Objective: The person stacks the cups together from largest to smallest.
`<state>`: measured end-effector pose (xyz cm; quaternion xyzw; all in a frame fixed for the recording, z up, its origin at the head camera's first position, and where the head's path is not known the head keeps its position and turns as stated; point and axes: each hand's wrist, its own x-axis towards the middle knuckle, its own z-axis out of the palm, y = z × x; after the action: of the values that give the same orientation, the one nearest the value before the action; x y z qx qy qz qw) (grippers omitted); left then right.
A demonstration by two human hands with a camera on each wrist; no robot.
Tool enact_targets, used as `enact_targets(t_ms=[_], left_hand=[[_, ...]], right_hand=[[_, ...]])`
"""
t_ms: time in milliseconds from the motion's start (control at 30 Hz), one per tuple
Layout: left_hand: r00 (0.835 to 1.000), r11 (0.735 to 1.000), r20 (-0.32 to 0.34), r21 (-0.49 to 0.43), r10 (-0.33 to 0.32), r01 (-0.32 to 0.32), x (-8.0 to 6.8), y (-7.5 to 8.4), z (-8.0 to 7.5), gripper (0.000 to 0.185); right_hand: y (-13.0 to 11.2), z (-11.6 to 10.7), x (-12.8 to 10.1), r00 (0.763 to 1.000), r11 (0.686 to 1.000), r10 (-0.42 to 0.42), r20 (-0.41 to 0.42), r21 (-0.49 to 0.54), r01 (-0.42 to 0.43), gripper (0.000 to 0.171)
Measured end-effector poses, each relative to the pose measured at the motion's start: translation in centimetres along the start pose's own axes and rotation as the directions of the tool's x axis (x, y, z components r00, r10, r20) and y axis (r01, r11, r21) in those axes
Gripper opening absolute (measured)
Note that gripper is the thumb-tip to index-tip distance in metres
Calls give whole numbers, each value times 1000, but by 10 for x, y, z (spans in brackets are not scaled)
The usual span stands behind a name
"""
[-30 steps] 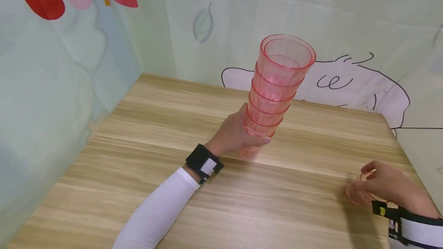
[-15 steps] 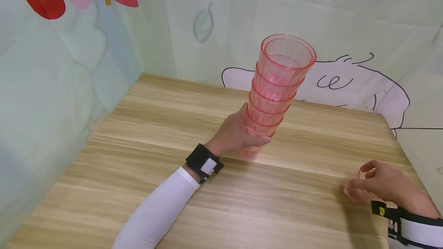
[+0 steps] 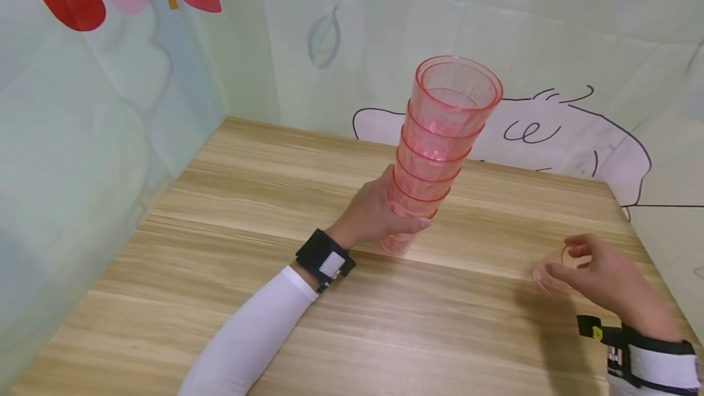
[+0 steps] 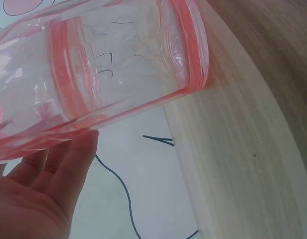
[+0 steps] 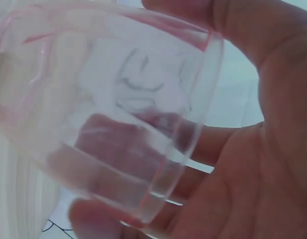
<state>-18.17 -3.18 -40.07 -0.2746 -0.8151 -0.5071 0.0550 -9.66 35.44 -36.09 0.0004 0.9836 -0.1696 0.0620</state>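
Note:
A tilted stack of several clear pink plastic cups [image 3: 434, 145] stands out over the middle of the table, mouths up and leaning right. My left hand [image 3: 379, 209] grips the stack near its lower end, thumb across the front. In the left wrist view the fingers [image 4: 69, 174] lie against the cup wall. At the right, my right hand [image 3: 605, 274] holds a single clear pink cup [image 3: 544, 274] near its rim, the cup tilted with its base to the left. The right wrist view shows thumb and fingers around this cup [image 5: 143, 89]; fingers show through its wall.
The wood-grain table [image 3: 264, 200] spreads under both hands. Behind it hangs a pale printed cloth backdrop [image 3: 275, 47] with a line drawing and a leaf. Another cloth side [image 3: 82, 139] with coloured letters borders the left edge.
My right hand has moved a little left and away from me, carrying the single cup with it. The left hand and the stack have stayed in place.

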Motion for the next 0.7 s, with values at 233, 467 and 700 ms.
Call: enact_targets(t_ms=[233, 467, 700], left_hand=[[1000, 1000, -8, 10, -5, 5, 0, 1, 1, 73], [1000, 1000, -5, 4, -7, 7, 0, 2, 1, 72], [1000, 1000, 5, -8, -17, 17, 0, 3, 0, 72]], right_hand=[[-8, 2, 0, 996, 1000, -11, -85, -1, 11, 80], [-15, 4, -2, 970, 995, -84, -228, 29, 93, 69], [-23, 5, -3, 944, 994, -92, -317, 31, 107, 75]])
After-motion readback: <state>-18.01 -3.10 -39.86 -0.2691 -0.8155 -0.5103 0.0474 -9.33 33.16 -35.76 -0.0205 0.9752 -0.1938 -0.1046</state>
